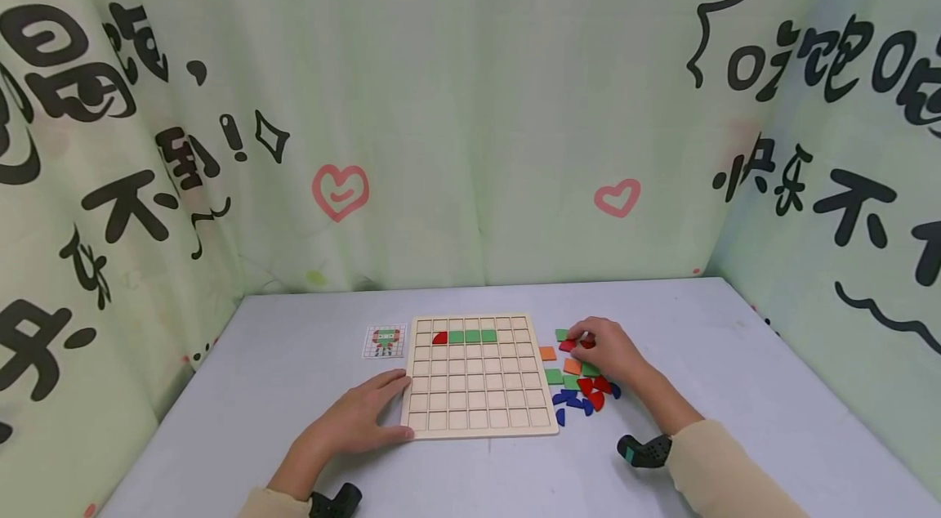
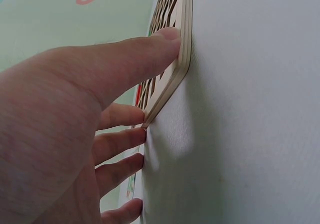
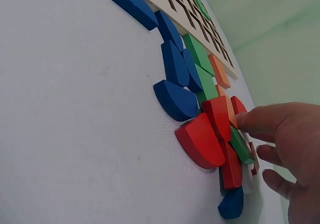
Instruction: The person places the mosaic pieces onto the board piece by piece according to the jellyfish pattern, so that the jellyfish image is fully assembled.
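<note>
The wooden grid board (image 1: pixel 479 432) lies on the table with a red rounded piece (image 1: pixel 440 338) and three green squares (image 1: pixel 473 336) in one of its upper rows. My left hand (image 1: pixel 371 412) rests at the board's near left corner, thumb on the rim and straight fingers along the left side. My right hand (image 1: pixel 608 350) reaches over the loose pieces right of the board. Its thumb and index finger stand apart around red pieces (image 1: pixel 567 346). In the right wrist view, the thumb tip (image 3: pixel 243 118) is beside an orange piece (image 3: pixel 231 113), the other fingers loosely bent.
Left of the board lies a small pattern card (image 1: pixel 385 341). Several blue pieces (image 1: pixel 575 403), green squares (image 1: pixel 554 377) and orange squares (image 1: pixel 547 353) lie along the board's right side. A printed curtain (image 1: pixel 478 134) hangs behind the white table (image 1: pixel 294 330).
</note>
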Available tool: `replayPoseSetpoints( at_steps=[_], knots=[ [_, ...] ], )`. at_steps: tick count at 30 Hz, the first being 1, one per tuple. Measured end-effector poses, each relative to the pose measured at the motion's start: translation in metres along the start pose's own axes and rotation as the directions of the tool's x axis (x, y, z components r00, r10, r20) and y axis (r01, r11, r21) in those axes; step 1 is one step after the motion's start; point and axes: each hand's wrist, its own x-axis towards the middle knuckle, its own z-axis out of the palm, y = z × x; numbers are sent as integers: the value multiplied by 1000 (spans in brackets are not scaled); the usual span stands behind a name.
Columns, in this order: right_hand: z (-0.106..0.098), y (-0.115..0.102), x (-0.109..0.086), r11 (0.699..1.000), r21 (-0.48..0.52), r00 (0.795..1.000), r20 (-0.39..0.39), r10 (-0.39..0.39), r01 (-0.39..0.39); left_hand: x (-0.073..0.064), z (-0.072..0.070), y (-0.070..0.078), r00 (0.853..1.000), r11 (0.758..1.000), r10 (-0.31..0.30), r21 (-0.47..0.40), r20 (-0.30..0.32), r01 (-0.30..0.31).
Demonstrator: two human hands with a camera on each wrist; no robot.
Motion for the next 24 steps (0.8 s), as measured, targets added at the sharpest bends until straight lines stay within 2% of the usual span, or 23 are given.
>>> replayPoseSetpoints(
  at_steps=[8, 16, 24],
  knots=[
    [2, -5, 0, 999, -37, 1000, -12, -1, 1, -1, -1, 1, 1000, 1000, 9, -4, 6, -9],
    [7, -15, 4, 999, -7, 999, -36, -33, 33, 1, 0, -1, 1000, 1000, 13, 5, 1, -13],
    [18, -30, 10, 1000, -1, 999, -16, -29, 29, 1, 1, -2, 1000, 1000, 7, 13, -1, -7]
  ],
)
